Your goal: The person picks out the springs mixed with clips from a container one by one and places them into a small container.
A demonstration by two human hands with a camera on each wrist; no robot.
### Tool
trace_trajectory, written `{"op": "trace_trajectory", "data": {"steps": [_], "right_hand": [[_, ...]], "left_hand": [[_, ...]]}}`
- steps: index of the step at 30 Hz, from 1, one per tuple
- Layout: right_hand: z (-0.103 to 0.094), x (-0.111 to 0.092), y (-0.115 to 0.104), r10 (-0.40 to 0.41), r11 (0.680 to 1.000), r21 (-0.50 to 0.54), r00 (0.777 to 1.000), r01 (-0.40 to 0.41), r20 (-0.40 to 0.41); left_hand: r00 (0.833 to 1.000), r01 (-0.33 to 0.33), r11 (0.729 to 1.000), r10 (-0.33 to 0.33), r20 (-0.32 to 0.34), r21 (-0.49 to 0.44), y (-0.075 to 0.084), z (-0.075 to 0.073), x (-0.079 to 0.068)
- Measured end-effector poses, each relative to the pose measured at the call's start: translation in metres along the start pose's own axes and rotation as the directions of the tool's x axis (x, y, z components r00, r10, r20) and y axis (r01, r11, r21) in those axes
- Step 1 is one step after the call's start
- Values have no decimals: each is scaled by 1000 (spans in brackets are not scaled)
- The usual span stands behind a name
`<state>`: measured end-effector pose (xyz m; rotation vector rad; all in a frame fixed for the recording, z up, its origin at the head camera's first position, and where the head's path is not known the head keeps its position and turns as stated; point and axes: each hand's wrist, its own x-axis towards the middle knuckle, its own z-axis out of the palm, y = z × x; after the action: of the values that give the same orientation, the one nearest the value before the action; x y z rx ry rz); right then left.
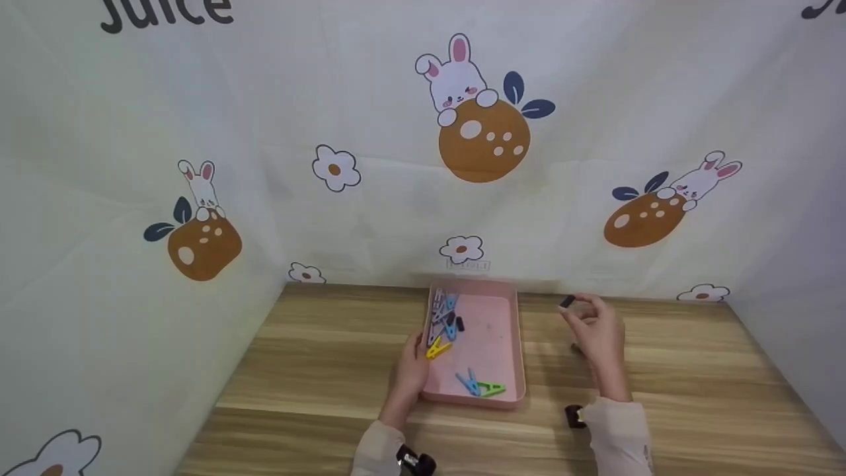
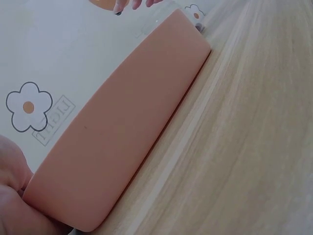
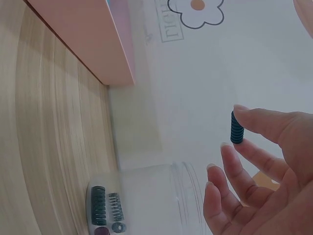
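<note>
Up near the back wall, my right hand pinches a small dark coil spring between thumb and index finger, the other fingers loosely bent. Below that hand, a clear jar stands on the table with several springs at its bottom. My left hand grips the left side of a pink tray. Inside the tray, grey and blue clothespins lie along the left wall beside a yellow clothespin and small dark pieces. A blue clothespin touches a green one at the near end.
The wood-grain table ends at a white printed cloth hanging behind and at both sides. The tray's far end is close to that cloth. Black wrist cameras sit at both sleeves.
</note>
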<state>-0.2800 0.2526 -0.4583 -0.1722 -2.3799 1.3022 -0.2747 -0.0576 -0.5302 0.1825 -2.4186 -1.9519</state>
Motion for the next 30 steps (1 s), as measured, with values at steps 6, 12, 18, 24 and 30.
{"op": "trace_trajectory", "data": {"steps": [6, 12, 18, 24, 30], "right_hand": [[-2, 0, 2, 22, 1000, 2, 1000, -22, -19], [-4, 1, 3, 40, 999, 7, 999, -40, -13], [-8, 0, 5, 40, 999, -28, 999, -41, -11], [-9, 0, 6, 47, 999, -20, 999, -47, -24], [-11, 1, 6, 60, 998, -19, 998, -60, -21]], "left_hand": [[1000, -5, 1000, 5, -2, 18, 0, -1, -1], [1000, -7, 1000, 7, -4, 24, 1, -1, -1], [999, -31, 999, 32, -21, 40, 1, 0, 1], [999, -21, 999, 22, -27, 34, 0, 1, 1], [1000, 0, 999, 1, -29, 37, 1, 1, 1]]}}
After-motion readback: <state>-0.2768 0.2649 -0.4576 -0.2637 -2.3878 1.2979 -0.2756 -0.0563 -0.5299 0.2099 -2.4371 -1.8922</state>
